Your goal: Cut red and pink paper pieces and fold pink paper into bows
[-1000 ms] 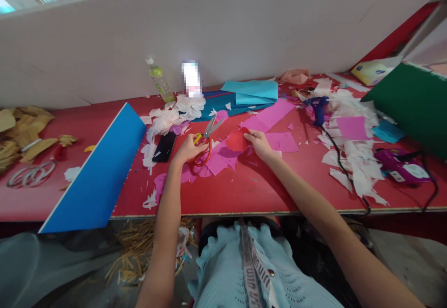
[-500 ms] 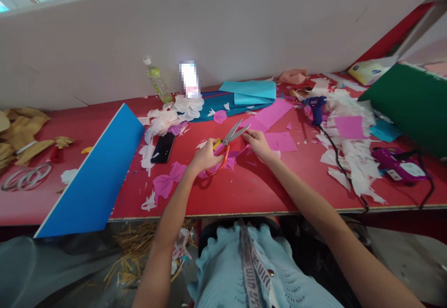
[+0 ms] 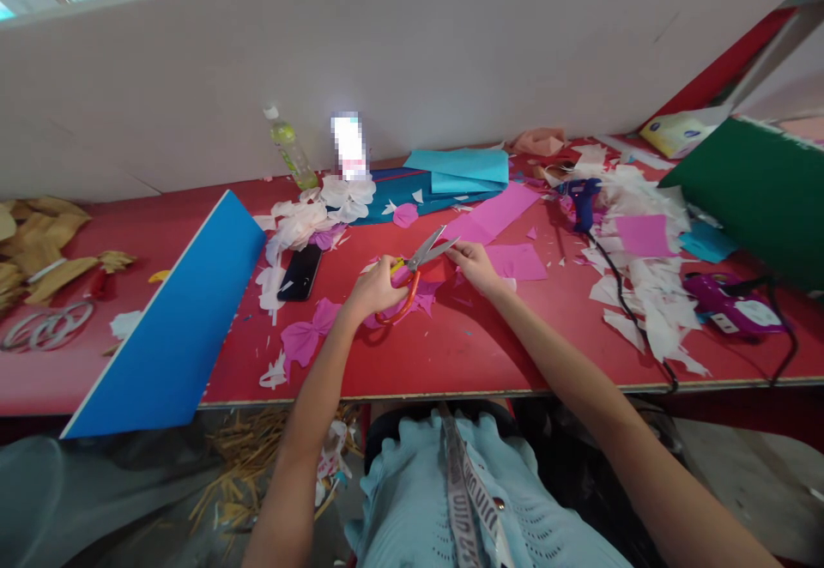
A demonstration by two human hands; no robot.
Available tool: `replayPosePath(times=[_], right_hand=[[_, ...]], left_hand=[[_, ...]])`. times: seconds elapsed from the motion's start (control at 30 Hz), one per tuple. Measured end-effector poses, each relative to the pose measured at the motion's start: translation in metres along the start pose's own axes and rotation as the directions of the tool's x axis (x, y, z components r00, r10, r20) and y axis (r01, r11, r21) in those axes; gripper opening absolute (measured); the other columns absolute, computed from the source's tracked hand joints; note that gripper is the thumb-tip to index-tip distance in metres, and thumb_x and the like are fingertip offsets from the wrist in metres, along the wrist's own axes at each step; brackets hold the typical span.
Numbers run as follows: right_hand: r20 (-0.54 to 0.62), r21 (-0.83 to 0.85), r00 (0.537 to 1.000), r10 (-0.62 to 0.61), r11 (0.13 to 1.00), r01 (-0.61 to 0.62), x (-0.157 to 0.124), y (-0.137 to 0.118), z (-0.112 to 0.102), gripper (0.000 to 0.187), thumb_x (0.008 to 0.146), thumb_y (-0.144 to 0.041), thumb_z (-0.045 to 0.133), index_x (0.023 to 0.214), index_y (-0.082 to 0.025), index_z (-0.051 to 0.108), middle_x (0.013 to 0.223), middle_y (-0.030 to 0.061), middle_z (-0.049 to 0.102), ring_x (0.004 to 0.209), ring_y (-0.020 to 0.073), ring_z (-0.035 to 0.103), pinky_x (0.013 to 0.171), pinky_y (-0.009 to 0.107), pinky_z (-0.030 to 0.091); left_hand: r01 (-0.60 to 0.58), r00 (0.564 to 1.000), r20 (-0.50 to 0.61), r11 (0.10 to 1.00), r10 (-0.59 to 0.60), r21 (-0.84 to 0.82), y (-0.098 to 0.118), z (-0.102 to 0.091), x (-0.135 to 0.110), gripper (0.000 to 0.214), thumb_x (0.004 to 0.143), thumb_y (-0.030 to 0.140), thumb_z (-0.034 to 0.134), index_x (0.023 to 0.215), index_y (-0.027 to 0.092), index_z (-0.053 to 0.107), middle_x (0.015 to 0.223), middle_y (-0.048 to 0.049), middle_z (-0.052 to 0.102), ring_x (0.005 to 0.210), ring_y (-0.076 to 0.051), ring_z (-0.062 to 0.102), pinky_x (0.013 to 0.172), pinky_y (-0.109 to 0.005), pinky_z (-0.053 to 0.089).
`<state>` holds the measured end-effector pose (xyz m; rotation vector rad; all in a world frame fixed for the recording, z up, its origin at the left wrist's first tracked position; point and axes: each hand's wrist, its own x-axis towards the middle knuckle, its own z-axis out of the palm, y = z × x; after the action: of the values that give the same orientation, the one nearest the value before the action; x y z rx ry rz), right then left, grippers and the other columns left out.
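Note:
My left hand (image 3: pixel 378 287) is closed round a pair of scissors (image 3: pixel 423 254) with orange and yellow handles. Their blades stand apart and point right and away from me. My right hand (image 3: pixel 475 264) is closed beside the blade tips, thumb and fingers together; whatever is between them is too small to make out. Pink paper scraps (image 3: pixel 425 297) lie under the scissors. Left of my left hand rests a pink paper shape (image 3: pixel 302 341) gathered in the middle like a bow. A cut pink sheet (image 3: pixel 518 262) lies just beyond my right hand.
A blue board (image 3: pixel 171 319) stands at the left, near a black phone (image 3: pixel 300 273). Behind are a bottle (image 3: pixel 293 154), white paper petals (image 3: pixel 348 199) and folded turquoise paper (image 3: pixel 469 171). At the right lie a blue glue gun (image 3: pixel 583 201), white scraps (image 3: pixel 657 285) and a purple device (image 3: pixel 734 304).
The scissors have shifted slightly left and down with my left hand, and their blades are a little closer together. My right hand has hardly moved. Less pink paper shows between the hands.

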<state>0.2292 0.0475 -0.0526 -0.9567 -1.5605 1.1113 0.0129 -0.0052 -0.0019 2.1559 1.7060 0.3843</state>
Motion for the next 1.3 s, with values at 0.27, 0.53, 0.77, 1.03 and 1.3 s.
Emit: replayPosePath(times=[0.27,0.53,0.77,1.03,1.3], right_hand=[[0.018,0.033,1.0,0.024,0.999,-0.024,-0.003,-0.006,0.002,0.032,0.077,-0.039,0.052,0.096,-0.018,0.066,0.075,-0.0012,0.066,0.068,0.0163,0.058,0.062,0.026,0.044],[0.063,0.175,0.994,0.088,0.98,-0.098,-0.003,-0.003,0.002,0.028,0.073,-0.041,0.058,0.086,-0.018,0.065,0.076,-0.0001,0.067,0.069,0.0159,0.06,0.064,0.026,0.047],[0.094,0.317,0.978,0.188,0.925,-0.208,-0.001,0.007,0.001,0.027,0.067,-0.041,0.065,0.081,-0.017,0.065,0.073,0.0018,0.067,0.067,0.0163,0.062,0.063,0.027,0.048],[0.123,0.382,0.963,0.24,0.884,-0.269,-0.004,0.001,0.004,0.032,0.063,-0.041,0.068,0.083,-0.017,0.064,0.079,0.0044,0.069,0.075,0.02,0.064,0.073,0.031,0.05],[0.121,0.432,0.966,0.226,0.865,-0.257,-0.005,0.0,0.006,0.029,0.065,-0.036,0.068,0.085,-0.016,0.065,0.081,0.0052,0.07,0.075,0.0189,0.065,0.075,0.03,0.049]], left_hand=[[0.011,1.0,0.005,1.0,-0.011,0.013,-0.002,-0.006,-0.001,0.052,0.072,0.054,0.053,0.11,0.021,0.042,0.11,-0.0098,0.059,0.1,-0.028,0.057,0.075,-0.035,0.044],[-0.048,0.999,-0.001,0.999,0.048,0.002,-0.007,-0.009,-0.001,0.048,0.073,0.051,0.055,0.11,0.022,0.045,0.112,-0.0081,0.059,0.102,-0.025,0.056,0.078,-0.033,0.044],[-0.073,0.997,0.009,0.997,0.073,-0.034,-0.011,-0.009,0.002,0.045,0.074,0.047,0.056,0.109,0.021,0.048,0.109,-0.0091,0.06,0.1,-0.023,0.057,0.081,-0.032,0.044],[-0.087,0.996,0.005,0.993,0.087,-0.084,-0.012,-0.009,0.003,0.037,0.075,0.041,0.058,0.105,0.021,0.051,0.107,-0.0077,0.061,0.1,-0.021,0.057,0.083,-0.031,0.044],[-0.124,0.992,-0.011,0.988,0.123,-0.092,-0.016,-0.007,0.004,0.031,0.075,0.039,0.058,0.099,0.02,0.052,0.104,-0.0079,0.063,0.097,-0.021,0.058,0.079,-0.031,0.045]])
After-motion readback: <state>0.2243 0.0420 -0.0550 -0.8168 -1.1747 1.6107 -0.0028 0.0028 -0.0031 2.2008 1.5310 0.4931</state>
